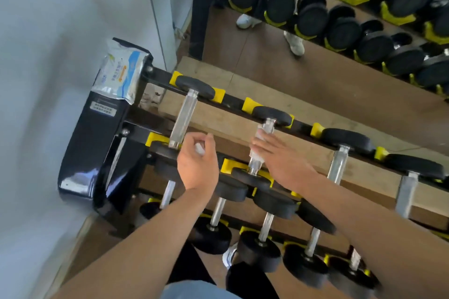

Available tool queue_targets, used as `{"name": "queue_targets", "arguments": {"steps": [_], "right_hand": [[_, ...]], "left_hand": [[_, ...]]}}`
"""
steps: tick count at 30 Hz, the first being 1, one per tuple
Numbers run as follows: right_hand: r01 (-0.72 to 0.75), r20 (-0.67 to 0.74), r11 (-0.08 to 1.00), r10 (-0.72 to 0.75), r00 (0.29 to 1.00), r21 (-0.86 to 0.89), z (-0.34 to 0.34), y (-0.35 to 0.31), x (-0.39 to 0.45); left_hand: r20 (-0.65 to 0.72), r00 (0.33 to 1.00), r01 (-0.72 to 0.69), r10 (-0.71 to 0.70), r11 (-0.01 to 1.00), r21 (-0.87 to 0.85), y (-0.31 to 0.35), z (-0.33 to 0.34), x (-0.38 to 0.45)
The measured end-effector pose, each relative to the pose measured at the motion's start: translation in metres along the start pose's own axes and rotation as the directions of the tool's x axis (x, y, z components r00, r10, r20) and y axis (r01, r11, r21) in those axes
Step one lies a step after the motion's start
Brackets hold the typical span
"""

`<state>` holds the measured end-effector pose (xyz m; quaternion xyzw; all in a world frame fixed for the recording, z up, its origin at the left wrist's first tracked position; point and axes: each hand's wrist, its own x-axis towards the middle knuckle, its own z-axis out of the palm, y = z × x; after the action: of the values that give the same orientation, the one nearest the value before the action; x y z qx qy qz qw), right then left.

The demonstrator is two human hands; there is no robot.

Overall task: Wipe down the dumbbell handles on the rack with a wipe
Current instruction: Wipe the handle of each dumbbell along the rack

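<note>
1. The black steel dumbbell rack with yellow cradles [303, 126] runs from the near left corner away to the right, in tiers stepping down toward the person; a wall mirror stands behind it.
2. On the rack's black end panel at the far left lies the blue-and-white soft pack of wipes [121, 73].
3. On the top tier, the second black-headed dumbbell's chrome handle [261, 148] is the landmark: its long axis runs from the far rail down toward the person, steeply tilted.
4. Left of that landmark lies the first dumbbell's chrome handle [182, 119], parallel to it, bare of any hand.
5. The right hand [274, 153] lies directly on the landmark handle, fingers straight and close together, pressing what looks like a thin white wipe [260, 136] against the bar; the cloth is blurred.
6. The left hand [198, 162] hangs between the two handles, nearer the first one's lower end, fingers curled round a small white wad [199, 148], probably a second wipe; I cannot tell for sure.
7. My judgement: the stroke must travel along the bar's axis, and the right hand is the one placed for it.
</note>
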<state>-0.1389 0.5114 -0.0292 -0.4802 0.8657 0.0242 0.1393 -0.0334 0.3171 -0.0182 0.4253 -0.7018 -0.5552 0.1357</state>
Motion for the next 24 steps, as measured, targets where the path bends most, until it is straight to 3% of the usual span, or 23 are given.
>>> {"name": "queue_targets", "arguments": {"steps": [2, 5, 7, 8, 9, 10, 11, 13, 15, 18, 20, 21, 22, 23, 24], "right_hand": [[0.049, 0.088, 0.998, -0.052, 0.995, 0.038, 0.012, -0.003, -0.004], [0.075, 0.039, 0.952, -0.090, 0.995, 0.296, 0.005, -0.015, -0.011], [-0.167, 0.023, 0.837, 0.182, 0.983, 0.521, -0.012, -0.009, -0.005], [-0.255, -0.011, 0.744, 0.332, 0.943, 0.618, -0.018, -0.002, 0.001], [-0.265, -0.079, 0.694, 0.421, 0.904, 0.669, -0.025, 0.005, 0.006], [-0.206, -0.184, 0.721, 0.422, 0.887, 0.662, -0.035, 0.009, 0.009], [-0.101, -0.304, 0.806, 0.332, 0.893, 0.583, -0.041, 0.013, 0.012], [0.193, -0.424, 0.940, -0.059, 0.904, 0.281, -0.033, 0.026, 0.017], [0.330, -0.271, 0.942, -0.303, 0.914, 0.060, -0.012, 0.041, 0.020], [0.323, -0.120, 0.946, -0.325, 0.938, -0.037, 0.015, 0.047, 0.006], [0.345, -0.134, 0.935, -0.332, 0.934, 0.087, 0.028, 0.035, -0.014], [0.303, -0.123, 0.918, -0.280, 0.952, 0.255, 0.030, 0.025, -0.023], [0.161, -0.063, 0.847, -0.150, 0.987, 0.506, 0.023, 0.017, -0.029], [-0.095, 0.079, 0.629, 0.054, 0.995, 0.772, 0.012, 0.010, -0.030], [-0.312, 0.261, 0.246, 0.218, 0.940, 0.918, 0.003, 0.007, -0.024]], "left_hand": [[0.018, 0.995, 0.095, -0.095, 0.994, 0.046, -0.011, 0.032, -0.026], [-0.067, 0.936, 0.345, -0.345, 0.938, -0.005, -0.020, 0.074, -0.050], [-0.171, 0.868, 0.458, -0.466, 0.885, -0.082, -0.018, 0.093, -0.054], [-0.215, 0.853, 0.466, -0.475, 0.880, -0.093, -0.017, 0.099, -0.055], [-0.251, 0.852, 0.454, -0.460, 0.887, -0.086, -0.017, 0.105, -0.055], [-0.283, 0.855, 0.432, -0.434, 0.899, -0.075, -0.016, 0.109, -0.054], [-0.319, 0.857, 0.406, -0.404, 0.912, -0.061, -0.018, 0.113, -0.053], [-0.375, 0.855, 0.375, -0.358, 0.926, -0.030, -0.024, 0.118, -0.052], [-0.401, 0.853, 0.359, -0.333, 0.933, -0.010, -0.026, 0.122, -0.051], [-0.427, 0.849, 0.336, -0.312, 0.942, -0.020, -0.027, 0.124, -0.052], [-0.423, 0.849, 0.325, -0.317, 0.944, -0.056, -0.028, 0.125, -0.053], [-0.421, 0.849, 0.320, -0.321, 0.944, -0.073, -0.029, 0.125, -0.053], [-0.418, 0.850, 0.318, -0.322, 0.945, -0.081, -0.030, 0.125, -0.053], [-0.413, 0.852, 0.317, -0.321, 0.945, -0.079, -0.030, 0.125, -0.054], [-0.408, 0.855, 0.318, -0.319, 0.945, -0.073, -0.030, 0.124, -0.054]]}}
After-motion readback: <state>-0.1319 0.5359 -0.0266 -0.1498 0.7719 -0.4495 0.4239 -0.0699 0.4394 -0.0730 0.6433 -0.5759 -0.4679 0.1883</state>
